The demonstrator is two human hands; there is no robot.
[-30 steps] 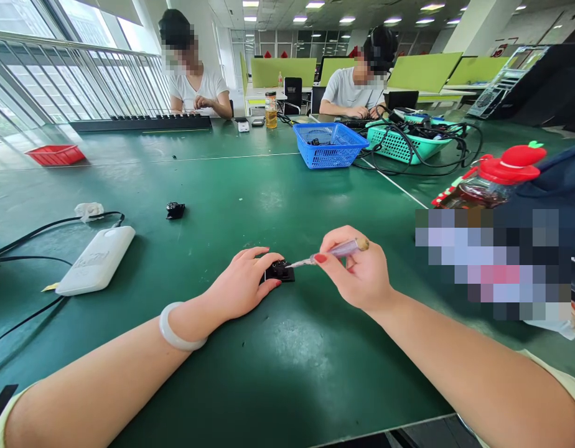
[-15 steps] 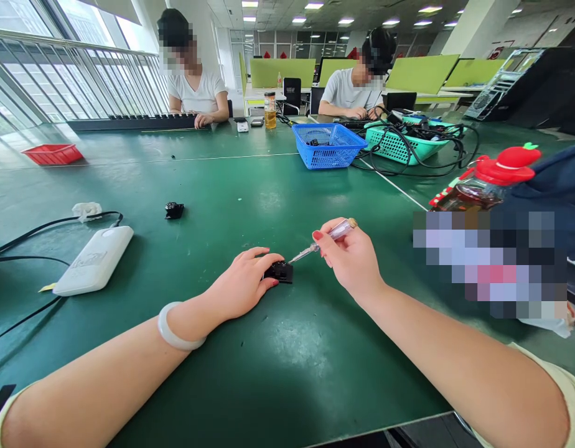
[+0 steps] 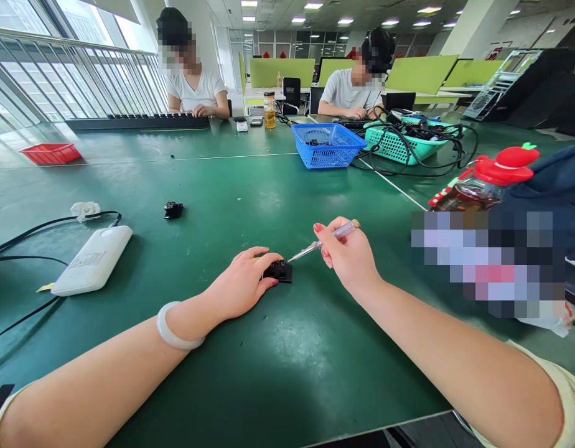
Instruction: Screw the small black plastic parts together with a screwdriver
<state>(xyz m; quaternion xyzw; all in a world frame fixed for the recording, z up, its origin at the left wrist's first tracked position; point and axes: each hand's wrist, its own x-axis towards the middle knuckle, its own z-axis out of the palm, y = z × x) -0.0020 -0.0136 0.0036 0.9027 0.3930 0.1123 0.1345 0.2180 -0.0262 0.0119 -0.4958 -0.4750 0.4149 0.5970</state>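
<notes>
My left hand (image 3: 243, 280) grips a small black part (image 3: 279, 272) against the green tabletop (image 3: 287, 361), thumb on the near side and fingers on the far side. What exactly the black part is cannot be made out. In my right hand (image 3: 350, 258) is a screwdriver (image 3: 346, 230) with a clear, pale handle. It slants down to the left, and its metal tip meets the far right edge of the black part. The fingers of my right hand are closed around the handle. Another small black part (image 3: 173, 210) lies farther back to the left.
A white power bank (image 3: 94, 261) with black cables lies at left. Beyond are a red tray (image 3: 51, 154), a blue basket (image 3: 327, 155), a green basket of cables (image 3: 399, 146) and a jar (image 3: 269, 112). A red-lidded bottle (image 3: 478, 183) stands right. Two people sit across the table.
The fingers of my right hand have shifted slightly on the screwdriver handle. My left hand and the black part keep their place. The person at back left has drawn a hand in a little.
</notes>
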